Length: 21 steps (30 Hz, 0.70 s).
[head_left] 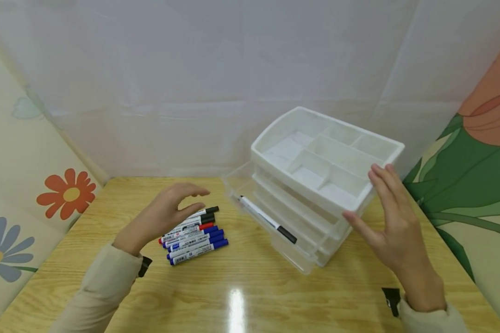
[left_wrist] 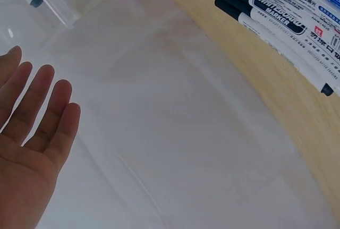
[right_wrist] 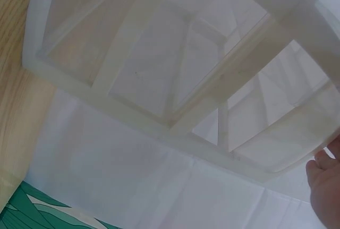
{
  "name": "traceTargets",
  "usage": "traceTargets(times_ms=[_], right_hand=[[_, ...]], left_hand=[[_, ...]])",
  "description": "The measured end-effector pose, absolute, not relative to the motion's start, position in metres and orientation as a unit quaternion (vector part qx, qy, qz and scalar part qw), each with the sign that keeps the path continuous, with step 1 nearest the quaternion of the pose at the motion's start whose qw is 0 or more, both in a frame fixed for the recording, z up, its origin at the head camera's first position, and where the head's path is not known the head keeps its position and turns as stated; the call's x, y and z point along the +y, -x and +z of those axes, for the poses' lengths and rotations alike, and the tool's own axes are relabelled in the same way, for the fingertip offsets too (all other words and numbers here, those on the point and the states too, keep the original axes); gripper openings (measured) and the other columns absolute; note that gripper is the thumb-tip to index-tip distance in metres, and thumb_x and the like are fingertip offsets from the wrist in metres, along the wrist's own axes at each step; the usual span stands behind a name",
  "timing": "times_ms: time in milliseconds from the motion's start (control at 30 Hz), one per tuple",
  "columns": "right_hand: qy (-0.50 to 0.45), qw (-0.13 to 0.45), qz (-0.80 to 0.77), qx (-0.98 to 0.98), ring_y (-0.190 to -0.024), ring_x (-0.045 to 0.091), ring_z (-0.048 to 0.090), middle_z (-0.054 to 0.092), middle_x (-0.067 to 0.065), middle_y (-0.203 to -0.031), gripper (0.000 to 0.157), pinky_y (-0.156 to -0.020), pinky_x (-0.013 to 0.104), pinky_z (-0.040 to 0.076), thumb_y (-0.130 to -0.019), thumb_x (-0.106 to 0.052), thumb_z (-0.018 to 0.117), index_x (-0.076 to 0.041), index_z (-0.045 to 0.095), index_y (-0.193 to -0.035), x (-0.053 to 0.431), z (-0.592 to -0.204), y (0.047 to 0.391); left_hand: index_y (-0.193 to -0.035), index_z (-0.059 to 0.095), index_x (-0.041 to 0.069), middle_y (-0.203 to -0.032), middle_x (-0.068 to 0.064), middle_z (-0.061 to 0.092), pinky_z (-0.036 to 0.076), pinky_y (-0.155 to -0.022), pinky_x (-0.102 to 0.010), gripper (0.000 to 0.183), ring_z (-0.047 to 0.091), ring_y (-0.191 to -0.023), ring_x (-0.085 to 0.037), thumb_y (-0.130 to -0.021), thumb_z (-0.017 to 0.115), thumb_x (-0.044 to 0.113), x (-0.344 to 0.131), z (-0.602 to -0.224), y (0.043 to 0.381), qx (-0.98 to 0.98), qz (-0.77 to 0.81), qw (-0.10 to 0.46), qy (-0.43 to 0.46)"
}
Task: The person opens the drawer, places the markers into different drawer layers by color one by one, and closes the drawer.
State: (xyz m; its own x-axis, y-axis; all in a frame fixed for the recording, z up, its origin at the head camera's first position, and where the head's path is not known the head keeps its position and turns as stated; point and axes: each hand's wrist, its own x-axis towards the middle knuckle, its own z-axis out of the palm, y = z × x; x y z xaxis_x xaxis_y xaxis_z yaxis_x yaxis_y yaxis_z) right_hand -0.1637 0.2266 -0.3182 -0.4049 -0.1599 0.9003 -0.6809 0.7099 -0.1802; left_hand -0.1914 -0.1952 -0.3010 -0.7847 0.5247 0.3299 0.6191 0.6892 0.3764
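A white plastic desk organizer stands at the centre right, with a divided top tray and a clear drawer pulled out towards the front left. Inside that drawer lies one black-capped marker. My right hand touches the organizer's right corner, its fingers extended along the rim and its thumb on the front edge. Several white markers with blue, red and black caps lie side by side on the table. Over their back left end hovers my left hand, fingers spread from the thumb and holding nothing.
The wooden table meets a white sheet behind the organizer. Flower-patterned panels flank the table on both sides.
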Motion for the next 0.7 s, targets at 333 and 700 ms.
traceTargets(times_ms=[333,700], right_hand=[[-0.269,0.477,0.274,-0.790,-0.144,0.034,0.038,0.052,0.033,-0.135,0.084,-0.124,0.031,0.026,-0.094,-0.060,0.055,0.015,0.053,-0.130,0.227,-0.318,0.163],[-0.273,0.479,0.279,-0.786,-0.145,0.032,0.038,0.052,0.033,-0.135,0.083,-0.124,0.032,0.026,-0.094,-0.059,0.056,0.015,0.053,-0.131,0.226,-0.317,0.163]], left_hand=[[-0.125,0.066,0.007,-0.123,-0.011,0.069,0.055,-0.094,-0.049,0.032,0.064,-0.115,-0.030,-0.093,0.068,0.008,-0.209,-0.315,0.189,-0.922,-0.243,0.090,0.289],[-0.123,0.067,0.006,-0.121,-0.011,0.070,0.056,-0.090,-0.051,0.030,0.066,-0.109,-0.029,-0.093,0.069,0.007,-0.220,-0.327,0.186,-0.927,-0.249,0.088,0.267]])
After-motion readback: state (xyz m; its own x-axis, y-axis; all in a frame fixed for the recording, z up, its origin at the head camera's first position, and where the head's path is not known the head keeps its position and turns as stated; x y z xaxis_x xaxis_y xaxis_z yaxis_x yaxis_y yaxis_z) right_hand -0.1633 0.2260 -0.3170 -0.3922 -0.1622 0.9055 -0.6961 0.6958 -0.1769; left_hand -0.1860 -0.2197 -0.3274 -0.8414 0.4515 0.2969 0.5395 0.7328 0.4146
